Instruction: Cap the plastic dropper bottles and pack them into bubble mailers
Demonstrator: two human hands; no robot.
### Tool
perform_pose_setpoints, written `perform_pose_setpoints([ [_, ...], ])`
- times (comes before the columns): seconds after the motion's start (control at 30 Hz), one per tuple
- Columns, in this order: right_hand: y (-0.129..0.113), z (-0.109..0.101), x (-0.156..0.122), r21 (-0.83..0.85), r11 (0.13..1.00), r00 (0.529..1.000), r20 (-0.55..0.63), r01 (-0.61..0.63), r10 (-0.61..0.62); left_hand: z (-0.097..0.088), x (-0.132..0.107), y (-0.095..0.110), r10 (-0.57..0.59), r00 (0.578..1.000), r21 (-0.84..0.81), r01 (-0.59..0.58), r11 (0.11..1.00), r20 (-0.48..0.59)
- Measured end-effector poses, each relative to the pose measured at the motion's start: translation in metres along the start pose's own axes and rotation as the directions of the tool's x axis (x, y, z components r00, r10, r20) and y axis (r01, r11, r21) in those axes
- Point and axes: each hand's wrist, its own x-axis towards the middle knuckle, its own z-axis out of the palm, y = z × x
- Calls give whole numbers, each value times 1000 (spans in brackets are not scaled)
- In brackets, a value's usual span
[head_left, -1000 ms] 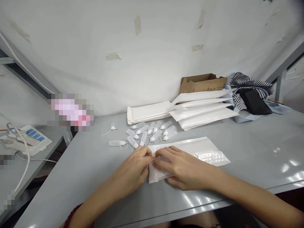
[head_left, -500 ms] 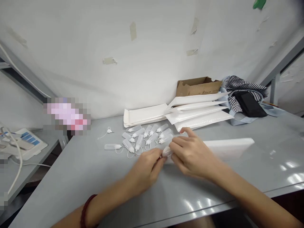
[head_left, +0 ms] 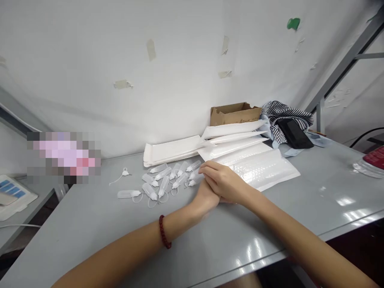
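Observation:
My left hand (head_left: 207, 198) and my right hand (head_left: 222, 180) meet close above the desk, right of the small bottles. The right fingers are curled over the left hand and hide its fingers; what lies between them cannot be made out. A glossy white bubble mailer (head_left: 267, 170) lies flat just behind the right hand and wrist, its left end covered, so I cannot tell whether either hand grips it. Several small translucent dropper bottles (head_left: 164, 185) with tethered white caps lie scattered left of the hands. A loose white cap (head_left: 125, 173) with its strap sits farther left.
More white mailers (head_left: 237, 140) lie overlapped behind, beside a flat stack of white mailers (head_left: 174, 148). At the back stand a brown cardboard box (head_left: 235, 116), a striped cloth (head_left: 273, 112) and a black wallet-like item (head_left: 295, 134). A clear container (head_left: 370, 166) rests at the right.
The white mailer, upright on its edge and held at its left end, now lies flat by the other mailers. My hands have come together, the right over the left. The view has shifted right.

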Motion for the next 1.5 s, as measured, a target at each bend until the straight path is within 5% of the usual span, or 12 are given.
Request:
perform_pose_setpoints([
  [0.17, 0, 17, -1, 124, 990, 995, 73, 65, -75, -33, -39, -30, -113, 965, -208, 165, 964, 238],
  [0.33, -9, 25, 7, 25, 999, 967, 250, 34, -39, -64, -69, -58, -104, 960, -272, 177, 946, 260],
  [0.53, -16, 20, 9, -15, 999, 957, 287, -38, 40, -70, -75, -65, -50, 973, -242, 105, 964, 223],
  [0.8, -18, 12, 6, 60, 998, 997, 83, -3, -2, -85, -66, -63, 105, 981, 4, -106, 994, -162],
  [0.87, -19, 13, 7, 80, 997, 999, 46, 16, -19, -103, -59, -62, 131, 939, 96, -105, 990, -318],
  [1.0, -28, 11, 7, 112, 993, 999, -30, 43, -40, -156, -35, -65, 135, 784, 250, 26, 968, -606],
  [1.07, -32, 9, 6, 124, 989, 994, -73, 85, -76, -181, -19, -70, 103, 761, 288, 114, 951, -641],
  [1.17, -35, 8, 3, 126, 983, 987, -107, 134, -120, -205, 5, -78, 38, 781, 305, 198, 931, -623],
  [1.33, -35, 10, -1, 147, 975, 980, -141, 164, -143, -207, 31, -79, -35, 809, 237, 213, 948, -586],
  [1.5, -31, 4, -3, 177, 969, 959, -254, 172, -124, -219, 16, -65, -39, 722, 50, 101, 994, -691],
])
